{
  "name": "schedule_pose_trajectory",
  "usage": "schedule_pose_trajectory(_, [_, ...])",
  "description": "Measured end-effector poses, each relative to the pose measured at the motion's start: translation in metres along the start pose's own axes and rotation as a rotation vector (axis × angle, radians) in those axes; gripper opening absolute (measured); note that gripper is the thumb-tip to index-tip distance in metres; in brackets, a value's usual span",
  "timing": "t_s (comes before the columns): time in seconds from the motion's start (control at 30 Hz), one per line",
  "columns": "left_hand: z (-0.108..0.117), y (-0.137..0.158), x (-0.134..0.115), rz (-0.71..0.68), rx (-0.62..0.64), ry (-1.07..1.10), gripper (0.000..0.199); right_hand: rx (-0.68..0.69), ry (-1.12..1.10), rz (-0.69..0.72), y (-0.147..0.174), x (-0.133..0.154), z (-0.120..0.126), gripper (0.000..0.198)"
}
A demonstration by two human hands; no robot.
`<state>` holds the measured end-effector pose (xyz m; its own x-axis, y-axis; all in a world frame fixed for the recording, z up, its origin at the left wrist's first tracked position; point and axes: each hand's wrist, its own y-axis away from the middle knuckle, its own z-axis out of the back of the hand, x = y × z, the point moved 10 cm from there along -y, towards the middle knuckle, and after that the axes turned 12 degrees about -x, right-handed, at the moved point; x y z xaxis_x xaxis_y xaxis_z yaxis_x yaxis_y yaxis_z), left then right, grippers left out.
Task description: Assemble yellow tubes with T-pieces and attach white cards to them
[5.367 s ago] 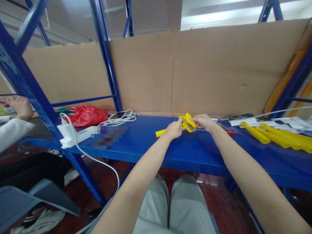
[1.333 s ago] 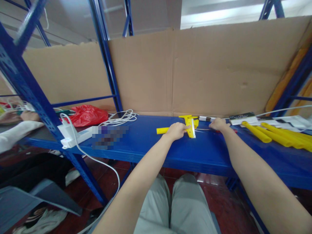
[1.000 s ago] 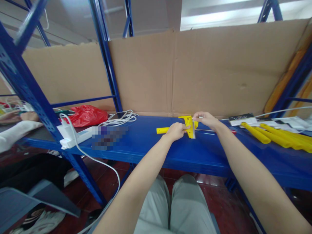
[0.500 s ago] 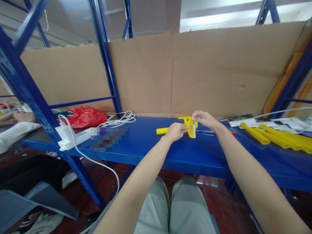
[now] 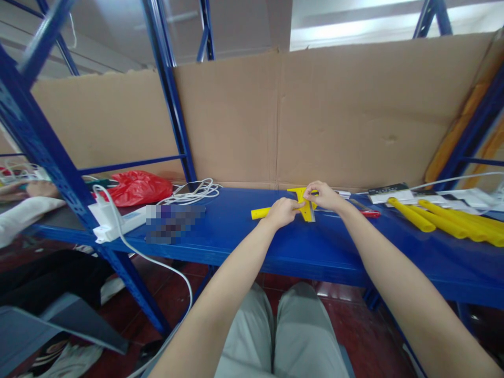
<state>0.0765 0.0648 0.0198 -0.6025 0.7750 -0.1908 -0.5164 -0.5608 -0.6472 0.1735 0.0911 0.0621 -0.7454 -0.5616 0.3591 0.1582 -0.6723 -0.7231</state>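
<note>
A yellow scraper (image 5: 305,211) with a wide T-shaped head and a thin metal blade edge is held just above the blue shelf. My left hand (image 5: 284,211) is closed around it where handle and head meet; the yellow handle end (image 5: 260,213) sticks out to the left. At the upper part of the head, my right hand (image 5: 322,196) has its thumb and fingertips pinched together against the scraper. Whatever is between those fingertips is too small to make out. Beyond the right wrist lie a red-handled tool (image 5: 370,213) and a white strip (image 5: 344,194).
Several yellow tubes (image 5: 411,215) lie on papers at the right. Left are a white power strip (image 5: 134,221), coiled white cable (image 5: 202,190) and a red plastic bag (image 5: 142,189). Cardboard (image 5: 334,115) walls the back. Another person's sleeve (image 5: 29,215) shows far left.
My right hand has shifted slightly left along the scraper head. The white strip at the blade edge is gone from there; a white strip now shows behind my right wrist.
</note>
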Motion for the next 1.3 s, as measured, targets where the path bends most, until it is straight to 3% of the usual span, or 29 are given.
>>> schedule_pose_trajectory(0.53, [0.003, 0.000, -0.007, -0.053, 0.007, -0.109, 0.032, -0.018, -0.134, -0.224, 0.005, -0.010, 0.001, 0.008])
schedule_pose_trajectory(0.7, [0.003, 0.000, -0.007, -0.053, 0.004, -0.103, 0.031, -0.097, -0.200, -0.300, 0.007, -0.017, 0.004, 0.013])
schedule_pose_trajectory(1.3, [0.002, 0.000, -0.004, -0.043, -0.010, -0.058, 0.033, -0.105, -0.293, -0.324, 0.006, -0.024, -0.004, 0.011])
